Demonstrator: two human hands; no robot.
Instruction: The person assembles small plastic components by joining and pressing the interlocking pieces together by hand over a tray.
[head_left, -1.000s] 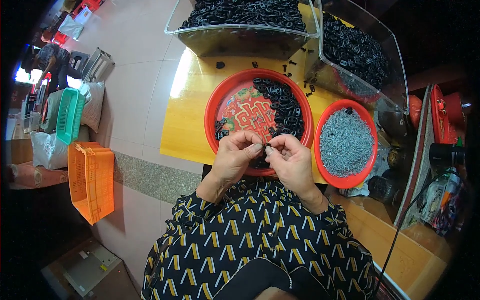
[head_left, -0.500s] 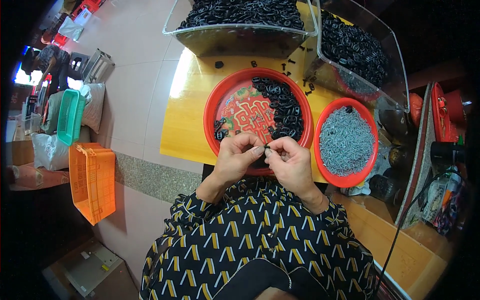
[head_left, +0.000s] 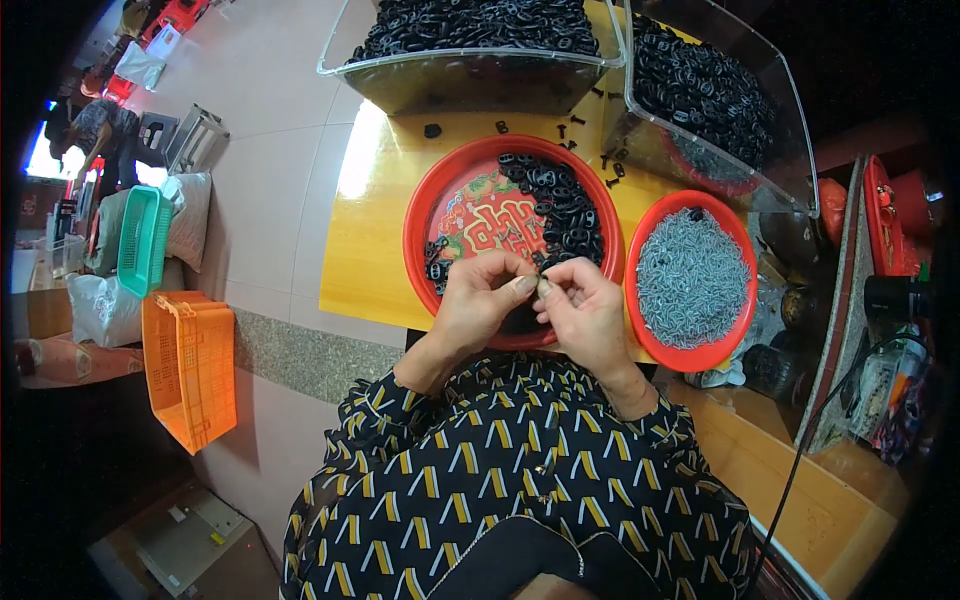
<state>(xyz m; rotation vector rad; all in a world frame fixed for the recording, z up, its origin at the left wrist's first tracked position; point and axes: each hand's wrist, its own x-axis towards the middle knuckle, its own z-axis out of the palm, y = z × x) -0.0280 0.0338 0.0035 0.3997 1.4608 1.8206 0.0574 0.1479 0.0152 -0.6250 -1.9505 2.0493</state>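
Note:
Over the near rim of a round red tray (head_left: 414, 232), my left hand (head_left: 478, 300) and my right hand (head_left: 588, 318) meet, thumbs and forefingers pinched together. A small black part (head_left: 541, 277) is between their fingertips, mostly hidden by them. Inside the tray, black oval two-holed plastic pieces (head_left: 572, 212) are heaped along the right side. A smaller cluster of black pieces (head_left: 437, 262) lies at the left edge. To the right of my right hand, a red basin (head_left: 633, 322) holds a pile of small silvery screws (head_left: 692, 285).
Two clear plastic bins (head_left: 480, 84) (head_left: 715, 165) full of black pieces stand at the table's far side. Loose black bits (head_left: 613, 170) are scattered on the yellow tabletop (head_left: 362, 262). On the left are an orange crate (head_left: 190, 375) and a green basket (head_left: 143, 240); a person (head_left: 105, 130) is farther back.
My pinched hands have risen slightly, away from me and a little right, staying together. The tray and bins appear shifted slightly left in view.

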